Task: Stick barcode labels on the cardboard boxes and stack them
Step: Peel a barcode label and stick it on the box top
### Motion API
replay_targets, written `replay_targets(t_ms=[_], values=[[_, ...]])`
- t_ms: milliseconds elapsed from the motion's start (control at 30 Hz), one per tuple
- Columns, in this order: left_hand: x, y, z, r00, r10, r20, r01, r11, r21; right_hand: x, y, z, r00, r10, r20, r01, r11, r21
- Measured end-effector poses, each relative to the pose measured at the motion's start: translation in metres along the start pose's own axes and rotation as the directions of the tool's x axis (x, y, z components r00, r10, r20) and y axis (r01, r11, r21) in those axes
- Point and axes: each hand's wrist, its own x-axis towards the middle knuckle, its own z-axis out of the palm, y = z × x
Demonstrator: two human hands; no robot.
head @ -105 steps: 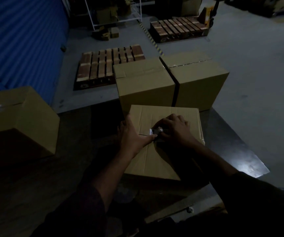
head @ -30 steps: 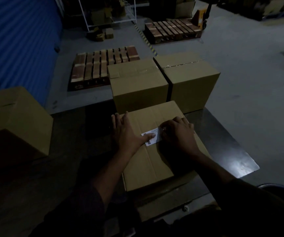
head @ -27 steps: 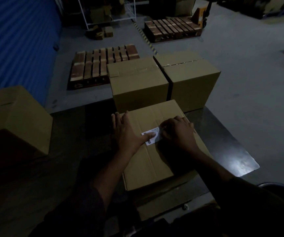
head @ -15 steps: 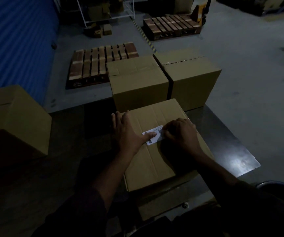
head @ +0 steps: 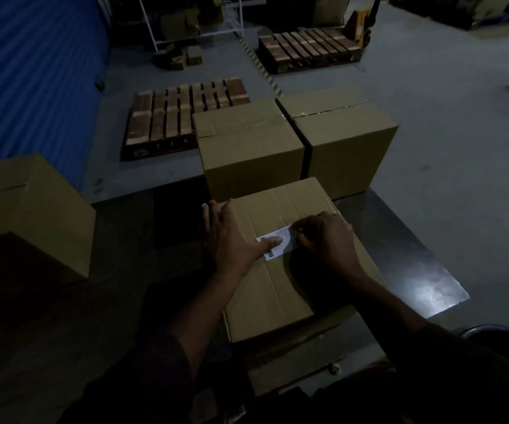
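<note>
Barcode label (head: 278, 242), white with black bars, lies on top of the near cardboard box (head: 280, 289), which sits on a dark table (head: 118, 289). The left hand (head: 227, 240) lies flat on the box, fingers straight, thumb pressing the label's left part. The right hand (head: 328, 238) has its fingers curled at the label's right edge; in this dim light it seems to pinch that edge. Two more boxes stand side by side just beyond: one (head: 248, 151) on the left, one (head: 343, 142) on the right. Another box (head: 30, 215) sits on the table's left. Wooden pallets (head: 183, 111) lie on the floor behind.
</note>
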Motion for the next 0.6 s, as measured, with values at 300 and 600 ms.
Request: replay_targets(t_ms=[300, 600], values=[[-0.0001, 0.0001, -0.0006, 1.0, -0.006, 0.003, 0.006, 1.0, 0.002, 0.0015, -0.0002, -0.0013, 0.999, 0.016, 0.031, -0.015, 1.0, -0.023], [0.0025, -0.0025, 0.0038, 1.0, -0.007, -0.003, 0.007, 1.0, 0.001, 0.0032, 0.0008, -0.0029, 0.998, 0.001, 0.057, 0.001, 0.999, -0.038]])
